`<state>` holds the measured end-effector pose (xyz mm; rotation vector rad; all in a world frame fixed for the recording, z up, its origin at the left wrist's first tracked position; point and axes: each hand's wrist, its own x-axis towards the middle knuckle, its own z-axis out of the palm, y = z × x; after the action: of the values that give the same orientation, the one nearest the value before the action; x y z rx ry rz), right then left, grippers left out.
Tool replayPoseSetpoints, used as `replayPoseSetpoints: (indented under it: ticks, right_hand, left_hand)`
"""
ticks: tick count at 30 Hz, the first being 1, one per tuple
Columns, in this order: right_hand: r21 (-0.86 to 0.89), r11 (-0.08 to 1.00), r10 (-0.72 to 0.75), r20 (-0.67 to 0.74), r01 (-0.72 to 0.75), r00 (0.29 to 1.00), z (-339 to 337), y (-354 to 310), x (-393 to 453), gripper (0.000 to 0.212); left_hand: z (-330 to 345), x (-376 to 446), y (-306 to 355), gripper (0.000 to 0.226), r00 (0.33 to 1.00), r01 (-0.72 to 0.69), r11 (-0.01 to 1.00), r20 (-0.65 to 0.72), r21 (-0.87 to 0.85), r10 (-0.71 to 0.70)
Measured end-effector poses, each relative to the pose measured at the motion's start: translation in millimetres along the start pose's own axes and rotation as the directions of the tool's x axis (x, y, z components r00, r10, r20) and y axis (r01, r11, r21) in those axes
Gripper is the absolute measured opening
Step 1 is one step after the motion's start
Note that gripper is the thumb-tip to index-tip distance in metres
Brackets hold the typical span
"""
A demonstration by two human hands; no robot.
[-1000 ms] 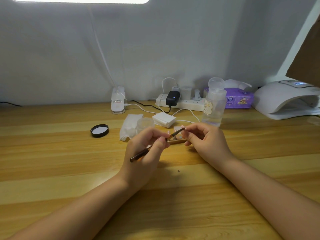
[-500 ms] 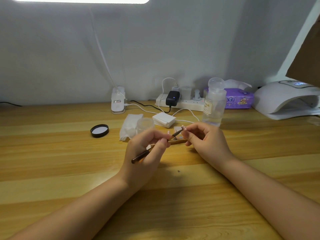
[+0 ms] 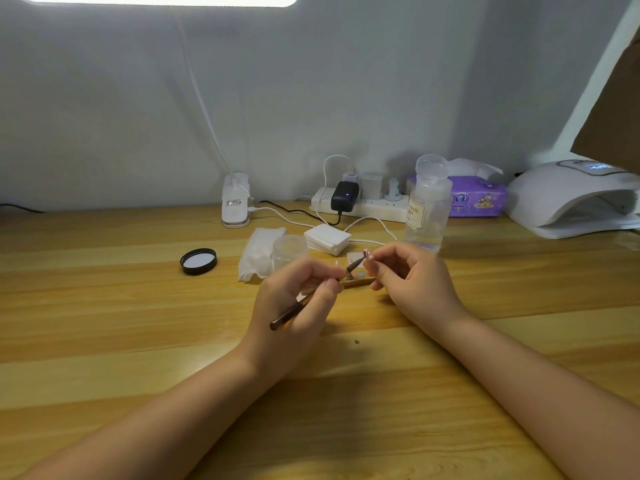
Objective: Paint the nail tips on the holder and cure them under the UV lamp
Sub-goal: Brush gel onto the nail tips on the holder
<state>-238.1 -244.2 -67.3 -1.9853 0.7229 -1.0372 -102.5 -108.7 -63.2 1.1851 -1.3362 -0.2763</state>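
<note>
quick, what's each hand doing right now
left hand: grips the brush.
right hand: pinches a nail tip at the brush's tip.

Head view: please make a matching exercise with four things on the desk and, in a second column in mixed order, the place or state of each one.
Things
1. brush
2. black lid
3. UV lamp
4. clear bottle

Places or states
A. far right of the desk, near the wall
B. lies alone on the wood, left of the white tissue
C. stands upright in front of the purple tissue pack
D. held in the left hand

Pairs: 1-D, 2-B, 3-A, 4-C
</note>
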Motion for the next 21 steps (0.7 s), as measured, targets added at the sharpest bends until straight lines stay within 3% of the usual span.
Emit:
replayPoseSetpoints:
  ticks: [4, 10, 14, 21]
  right_hand:
    - [-0.016, 1.0, 0.008, -0.01, -0.008, 1.0, 0.8, 1.7, 1.2, 0.011]
    - [-0.024, 1.0, 0.0, -0.02, 0.0, 1.0, 0.4, 1.8, 0.6, 0.004]
    - [-0.034, 0.999, -0.007, -0.024, 0.007, 1.0, 0.9, 1.5, 0.7, 0.006]
    - [-0.05, 0.999, -0.015, -0.013, 0.014, 1.0, 0.3, 0.6, 0.6, 0.007]
  left_hand:
    - [-0.7, -0.5, 3.0, 0.021, 1.0, -0.006, 1.0, 0.024, -0.005, 0.006]
    - [1.0, 0.8, 1.8, 0.011, 0.999, -0.005, 1.0, -0.045, 0.002, 0.005]
    - [1.4, 1.6, 0.5, 0.017, 1.0, -0.008, 0.999, 0.025, 0.036, 0.007]
    - [-0.9, -0.3, 1.6, 0.019, 1.0, 0.013, 1.0, 0.006, -0.008, -0.013]
